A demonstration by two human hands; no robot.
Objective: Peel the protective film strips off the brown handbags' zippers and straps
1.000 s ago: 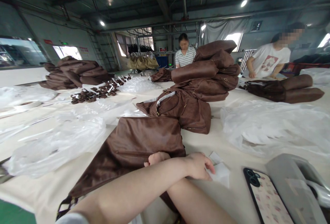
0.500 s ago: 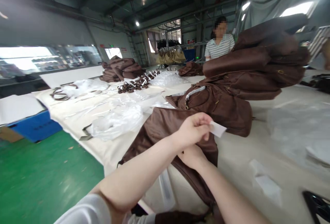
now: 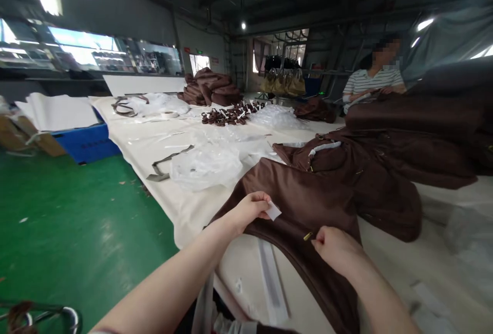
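Worktop (image 3: pixel 241 259) closest in, pale and cloth-covered, with a long whitish strip (image 3: pixel 272 288) lying just beside the curved edge of a brown bag (image 3: pixel 304 195). That bag is spread on the worktop right in front of the person, under both hands. Here's the right hand (image 3: pixel 337 249), on the bag's near part, fingers curled in, tips just beside a gold zipper pull (image 3: pixel 307 236); whether they grip anything, I can't tell. And the left hand (image 3: pixel 252 210), over the bag, has its fingers pinched on a small white slip (image 3: pixel 273 211), which pokes out toward the right!

Just beyond, a second brown bag (image 3: pixel 389 195) sits up against the first, its handle (image 3: pixel 324 148) wrapped in white. Over on the left, clear plastic (image 3: pixel 208 170) lies crumpled near a grey-green strap (image 3: pixel 164 167). Past the second bag, a big brown stack (image 3: pixel 416 141) rises at the right.

Deeper now: small dark-brown bundles with white tags (image 3: pixel 227 115), then a brown heap (image 3: pixel 213 87) at the far end. Behind the stack, a co-worker in a striped top (image 3: pixel 370 87). And way back, tan bags (image 3: pixel 283 83) hang in a row.
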